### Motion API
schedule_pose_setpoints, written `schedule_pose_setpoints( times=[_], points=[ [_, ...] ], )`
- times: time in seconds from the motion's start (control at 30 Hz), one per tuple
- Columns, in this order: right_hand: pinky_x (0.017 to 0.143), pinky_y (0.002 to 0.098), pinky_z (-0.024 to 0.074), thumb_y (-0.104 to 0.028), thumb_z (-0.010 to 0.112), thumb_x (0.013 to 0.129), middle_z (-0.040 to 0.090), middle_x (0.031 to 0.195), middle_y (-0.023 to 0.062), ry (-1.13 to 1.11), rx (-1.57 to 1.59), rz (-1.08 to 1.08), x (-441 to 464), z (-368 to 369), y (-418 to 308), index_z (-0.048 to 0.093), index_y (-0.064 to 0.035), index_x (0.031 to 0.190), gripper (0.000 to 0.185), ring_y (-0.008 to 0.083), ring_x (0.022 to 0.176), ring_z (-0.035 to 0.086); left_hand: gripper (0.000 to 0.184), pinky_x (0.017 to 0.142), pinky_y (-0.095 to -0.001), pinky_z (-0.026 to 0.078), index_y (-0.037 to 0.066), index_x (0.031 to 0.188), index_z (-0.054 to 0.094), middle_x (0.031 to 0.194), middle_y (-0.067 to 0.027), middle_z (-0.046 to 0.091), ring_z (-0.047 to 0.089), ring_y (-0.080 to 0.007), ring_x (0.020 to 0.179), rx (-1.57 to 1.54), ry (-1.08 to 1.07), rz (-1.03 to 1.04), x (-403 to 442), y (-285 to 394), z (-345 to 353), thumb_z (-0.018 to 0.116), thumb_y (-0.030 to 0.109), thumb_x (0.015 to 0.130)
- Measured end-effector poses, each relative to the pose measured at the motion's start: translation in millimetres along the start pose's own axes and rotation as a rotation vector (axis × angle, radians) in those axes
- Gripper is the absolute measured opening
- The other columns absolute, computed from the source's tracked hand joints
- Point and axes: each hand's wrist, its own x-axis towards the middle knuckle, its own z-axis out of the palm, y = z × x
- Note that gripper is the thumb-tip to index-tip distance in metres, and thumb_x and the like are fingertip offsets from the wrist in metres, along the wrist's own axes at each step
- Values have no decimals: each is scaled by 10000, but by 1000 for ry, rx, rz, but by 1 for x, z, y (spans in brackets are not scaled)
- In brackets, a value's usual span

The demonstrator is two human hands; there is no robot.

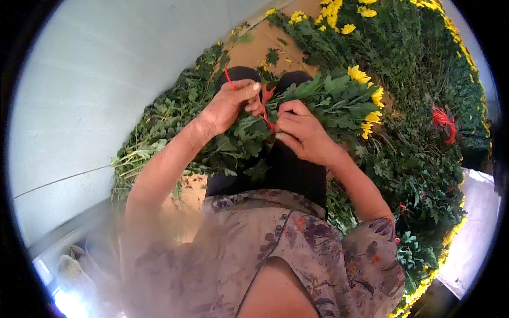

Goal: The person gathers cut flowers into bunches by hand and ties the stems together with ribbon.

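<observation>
The left hand (233, 103) is closing thumb against forefinger on a red string (264, 109), one end of which is poking up beyond the knuckles. The right hand (303, 132) is curling its fingers inward and seems to be pinching the same string near its thumb tip, though the exact grip is partly hidden. The string is running through the gap between the two hands, over the leaves, probably because gripping it at both sides is giving control of its tension. The bunch (326, 100) is lying across the lap (233, 183), its yellow flowers (377, 98) pointing to the right and its leaves spreading beneath and beyond the right hand; the legs are apparently serving as a support, leaving both hands free for the string. Whether the string is circling the whole bunch, one cannot tell. More greenery is lying near on either side: a left heap (169, 108) beside the wall (106, 69) and a larger right heap (392, 63), on which spare strings (445, 124) are resting, seemingly within easy reach.
</observation>
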Motion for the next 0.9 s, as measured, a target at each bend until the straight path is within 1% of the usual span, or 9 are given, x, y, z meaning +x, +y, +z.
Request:
schedule_pose_setpoints(
  times=[0.1,0.2,0.3,0.4,0.47,0.53,0.57,0.7,0.9],
  points=[
    [931,360,360,-109,570,852,581,942,37,-61,170,90,2,-8,-2,543,-41,823,79,245,1039,465,287,641,-279,375,79,745,483,625,0,449,446,-129,627,40,7,39,1,-3,-1,548,293,925],
    [905,369,383,-109,599,830,575,928,43,33,376,129,3,-12,10,550,-47,803,83,257,1021,476,191,638,-272,391,48,808,526,667,1,476,462,-114,650,126,21,12,1,-7,3,600,203,892],
    [958,358,362,-91,570,844,550,1078,76,100,419,120,3,-10,11,568,-37,837,55,258,1097,467,260,695,-277,435,24,975,620,776,-21,597,529,-121,736,736,-196,286,-7,-5,16,720,32,735],
    [980,359,356,-78,571,843,508,1181,102,203,474,181,8,-5,6,569,-26,854,53,278,1151,453,167,712,-270,441,23,894,651,816,-32,630,551,-100,773,822,-131,357,-7,-11,17,711,19,737],
    [989,365,355,-76,577,839,485,1221,114,262,474,211,11,-1,4,567,-20,859,60,294,1173,444,103,728,-256,448,12,839,663,828,-25,639,566,-91,797,810,-77,329,-8,-15,11,707,16,747],
    [988,383,363,-82,594,826,480,1233,114,248,-15,148,11,4,2,571,-18,876,84,309,1178,440,84,742,-247,452,13,839,651,835,-22,639,569,-92,808,376,-105,172,-10,-15,9,692,19,767],
    [995,400,363,-78,616,804,480,1230,116,207,-99,114,11,5,4,578,-17,877,103,327,1181,432,84,742,-247,452,13,839,651,835,-22,639,569,-92,808,375,-104,172,-11,-12,9,692,19,767],
    [1007,422,351,-65,635,782,475,1233,113,164,77,219,7,-1,5,587,-32,868,104,337,1197,417,80,763,-249,458,26,777,611,833,-36,637,576,-100,814,370,-125,87,-7,4,5,690,21,764],
    [1011,448,341,-100,658,765,469,1243,107,77,-19,18,9,3,-5,612,-68,835,90,348,1241,377,128,754,-274,470,24,716,568,789,-55,633,594,-136,784,237,-174,-38,0,3,3,686,-23,702]
  ],
)
